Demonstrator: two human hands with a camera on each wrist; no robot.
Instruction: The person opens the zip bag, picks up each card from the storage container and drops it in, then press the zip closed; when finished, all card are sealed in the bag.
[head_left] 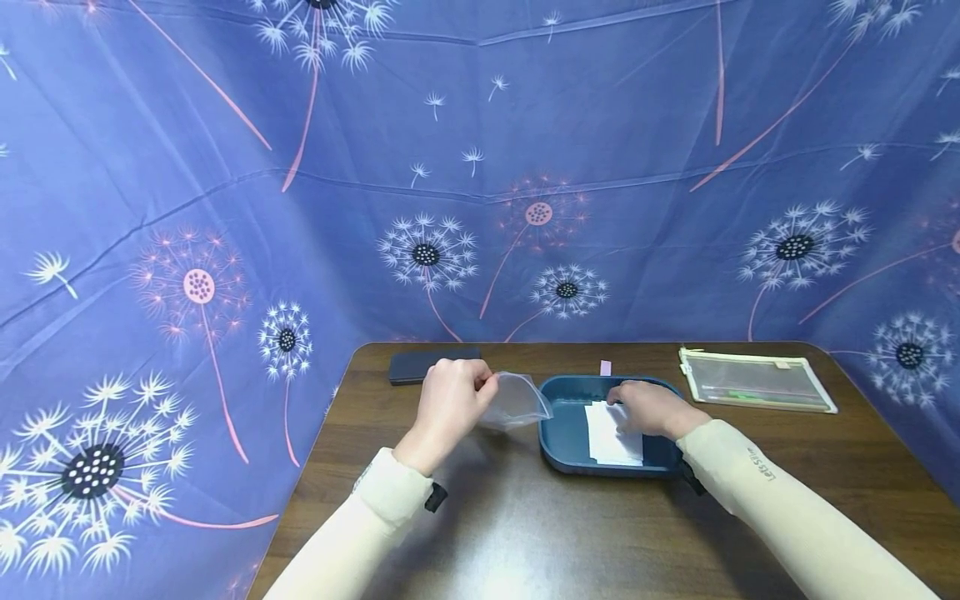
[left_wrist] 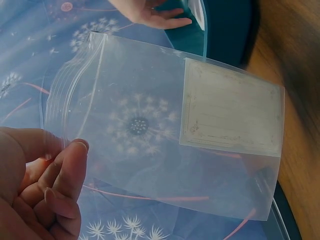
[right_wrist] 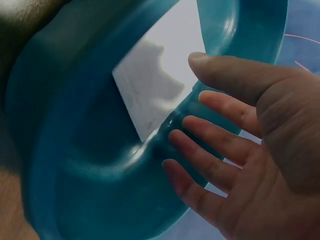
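My left hand (head_left: 453, 398) pinches a clear zip-lock bag (head_left: 517, 402) near its zip edge, between thumb and fingers. The left wrist view shows a pale card (left_wrist: 232, 110) with a faint printed border at the bag's far end. To the right of the bag, a dark teal tray (head_left: 553, 450) stands on the table. White cards (head_left: 613, 446) lie in it, slightly fanned in the head view. Over the tray is my right hand (head_left: 654, 408), its fingers spread and only slightly bent. In the right wrist view, the thumb tip overlaps the edge of the white card (right_wrist: 155, 65).
Behind my left hand lies a dark flat case (head_left: 408, 367). A mesh zip pouch (head_left: 757, 385) with yellow edging and something green inside is at the back right. A small pink tab (head_left: 605, 367) shows behind the tray. Patterned blue cloth (head_left: 637, 192) hangs beyond the wooden table (head_left: 480, 517).
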